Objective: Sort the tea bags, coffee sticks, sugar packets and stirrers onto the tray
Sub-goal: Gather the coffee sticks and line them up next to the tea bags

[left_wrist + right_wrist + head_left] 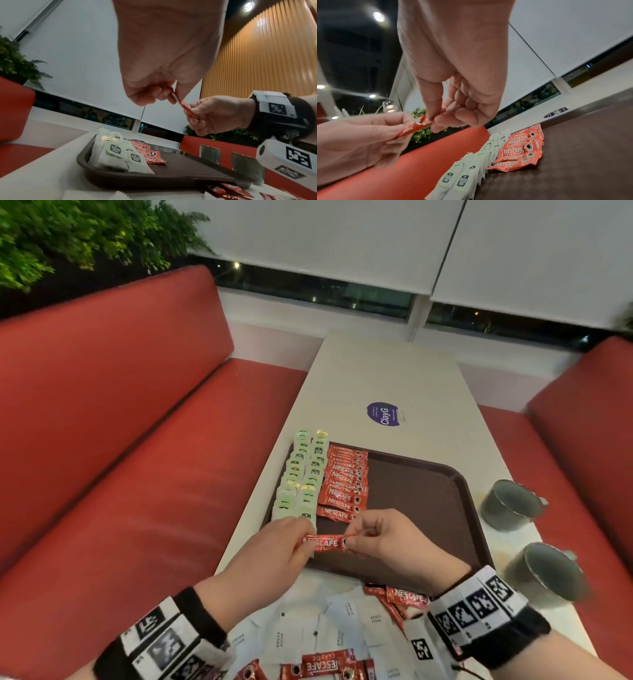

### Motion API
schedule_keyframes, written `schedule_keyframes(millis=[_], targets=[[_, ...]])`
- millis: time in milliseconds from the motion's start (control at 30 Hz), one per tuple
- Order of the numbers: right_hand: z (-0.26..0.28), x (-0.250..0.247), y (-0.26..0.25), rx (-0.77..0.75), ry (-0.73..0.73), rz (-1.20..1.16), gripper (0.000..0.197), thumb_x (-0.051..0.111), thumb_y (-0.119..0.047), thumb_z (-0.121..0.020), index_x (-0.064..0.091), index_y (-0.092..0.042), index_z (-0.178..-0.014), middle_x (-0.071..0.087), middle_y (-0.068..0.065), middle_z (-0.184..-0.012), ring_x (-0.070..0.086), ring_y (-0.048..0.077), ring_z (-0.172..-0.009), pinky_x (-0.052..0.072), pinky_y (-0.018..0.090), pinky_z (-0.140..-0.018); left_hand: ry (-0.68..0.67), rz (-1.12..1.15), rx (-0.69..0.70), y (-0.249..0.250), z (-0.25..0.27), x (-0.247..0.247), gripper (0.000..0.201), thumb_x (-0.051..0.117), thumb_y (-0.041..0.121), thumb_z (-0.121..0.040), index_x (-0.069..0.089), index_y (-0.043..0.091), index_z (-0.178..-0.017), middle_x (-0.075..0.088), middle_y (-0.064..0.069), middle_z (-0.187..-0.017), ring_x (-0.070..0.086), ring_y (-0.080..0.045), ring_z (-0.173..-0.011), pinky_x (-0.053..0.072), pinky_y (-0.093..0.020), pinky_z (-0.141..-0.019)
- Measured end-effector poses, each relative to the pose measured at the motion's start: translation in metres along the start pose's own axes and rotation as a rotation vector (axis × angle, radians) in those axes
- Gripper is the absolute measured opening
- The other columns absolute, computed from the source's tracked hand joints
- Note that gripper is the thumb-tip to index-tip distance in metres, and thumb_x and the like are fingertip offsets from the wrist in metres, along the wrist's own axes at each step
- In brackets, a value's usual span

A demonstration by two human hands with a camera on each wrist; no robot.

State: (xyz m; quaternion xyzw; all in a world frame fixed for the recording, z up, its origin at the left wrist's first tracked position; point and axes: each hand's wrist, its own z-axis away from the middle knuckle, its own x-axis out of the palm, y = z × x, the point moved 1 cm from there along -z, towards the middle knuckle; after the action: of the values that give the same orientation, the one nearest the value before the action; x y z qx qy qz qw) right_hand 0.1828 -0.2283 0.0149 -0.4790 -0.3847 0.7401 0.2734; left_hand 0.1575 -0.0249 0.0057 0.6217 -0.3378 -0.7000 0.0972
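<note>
A red coffee stick (323, 543) hangs level over the near left corner of the brown tray (418, 491). My left hand (274, 546) pinches its left end and my right hand (380, 537) pinches its right end. From below, the same coffee stick (184, 106) (415, 126) runs between both hands. On the tray's left side lie two rows of green tea bags (301, 477) and, beside them, a row of coffee sticks (344, 484). White sugar packets (308, 635) and loose coffee sticks (404, 599) lie on the table near me. No stirrers are in view.
Two grey metal cups (510, 503) (544, 571) stand right of the tray near the table's right edge. A purple round sticker (383, 414) lies on the white table (394, 371) beyond the tray. Red bench seats (120, 440) flank the table on both sides.
</note>
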Motion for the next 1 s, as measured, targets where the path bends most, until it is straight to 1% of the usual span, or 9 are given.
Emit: schedule_keyframes(millis=[67,133,333,467,533,633,733,833,1000], targets=[[0.004,0.001,0.002,-0.031,0.000,0.239,0.012,0.073,-0.019,-0.082,0.069,-0.024,-0.072,0.063,-0.008,-0.071,0.055,0.003,-0.066,0.045,0.017,-0.065,-0.017,-0.022,0.019,-0.001,-0.001,0.003,0.015,0.045,0.033,-0.098,0.055,0.023,-0.105,0.054,0.009,-0.102,0.046,-0.008,-0.093,0.040,-0.023,-0.080],[0.004,0.000,0.005,-0.020,0.007,0.344,0.018,0.073,-0.020,-0.081,0.066,-0.030,-0.068,0.065,-0.009,-0.076,0.058,0.004,-0.071,0.046,0.017,-0.067,0.008,-0.002,0.009,-0.003,-0.002,0.005,0.015,0.048,0.034,-0.097,0.055,0.027,-0.108,0.050,0.014,-0.101,0.045,-0.004,-0.093,0.037,-0.018,-0.078],[-0.024,-0.020,0.029,0.143,0.173,0.254,0.013,0.073,-0.011,-0.080,0.068,-0.019,-0.071,0.067,-0.004,-0.074,0.060,0.006,-0.066,0.042,0.015,-0.060,0.110,0.118,-0.098,-0.018,0.011,0.006,0.012,0.055,0.030,-0.093,0.056,0.028,-0.106,0.050,0.015,-0.101,0.048,0.004,-0.085,0.036,-0.005,-0.071],[-0.054,-0.025,0.040,0.235,0.155,0.382,0.016,0.074,-0.013,-0.079,0.064,-0.020,-0.069,0.064,-0.007,-0.079,0.061,0.011,-0.080,0.045,0.022,-0.071,0.165,0.172,-0.135,-0.033,0.027,0.007,0.011,0.061,0.025,-0.090,0.056,0.034,-0.091,0.053,0.018,-0.096,0.049,0.006,-0.086,0.038,-0.006,-0.071],[-0.068,-0.022,0.040,0.270,0.090,0.446,0.018,0.073,-0.013,-0.080,0.063,-0.020,-0.068,0.063,-0.008,-0.082,0.061,0.013,-0.087,0.048,0.026,-0.080,0.179,0.191,-0.169,-0.039,0.033,0.008,0.014,0.061,0.025,-0.090,0.055,0.037,-0.088,0.053,0.019,-0.093,0.051,0.001,-0.082,0.039,-0.009,-0.068],[-0.086,-0.016,0.035,0.311,-0.001,0.568,0.013,0.071,-0.013,-0.083,0.063,-0.019,-0.073,0.064,-0.001,-0.096,0.061,0.016,-0.099,0.049,0.031,-0.093,0.179,0.215,-0.212,-0.044,0.042,0.008,0.010,0.061,0.025,-0.090,0.058,0.035,-0.090,0.050,0.021,-0.090,0.052,-0.001,-0.071,0.042,-0.013,-0.065],[-0.100,-0.013,0.032,0.333,-0.021,0.676,0.001,0.067,-0.015,-0.086,0.068,-0.015,-0.085,0.066,0.004,-0.112,0.060,0.020,-0.107,0.049,0.031,-0.095,0.192,0.217,-0.227,-0.047,0.050,0.005,0.009,0.060,0.025,-0.091,0.059,0.034,-0.092,0.050,0.022,-0.089,0.051,0.003,-0.071,0.040,-0.010,-0.064],[-0.106,-0.013,0.034,0.350,-0.011,0.781,0.026,0.062,-0.019,-0.089,0.067,-0.011,-0.113,0.064,0.006,-0.118,0.059,0.022,-0.110,0.049,0.030,-0.094,0.193,0.225,-0.277,-0.051,0.056,0.001,0.005,0.059,0.027,-0.091,0.058,0.032,-0.093,0.050,0.021,-0.091,0.051,0.002,-0.071,0.039,-0.010,-0.062],[-0.111,-0.010,0.037,0.362,-0.034,0.912,0.026,0.062,-0.015,-0.088,0.066,-0.010,-0.113,0.064,0.005,-0.116,0.061,0.021,-0.106,0.050,0.028,-0.087,0.208,0.209,-0.281,-0.060,0.063,0.002,0.008,0.060,0.026,-0.090,0.057,0.034,-0.090,0.053,0.019,-0.093,0.048,0.007,-0.083,0.036,-0.008,-0.066]])
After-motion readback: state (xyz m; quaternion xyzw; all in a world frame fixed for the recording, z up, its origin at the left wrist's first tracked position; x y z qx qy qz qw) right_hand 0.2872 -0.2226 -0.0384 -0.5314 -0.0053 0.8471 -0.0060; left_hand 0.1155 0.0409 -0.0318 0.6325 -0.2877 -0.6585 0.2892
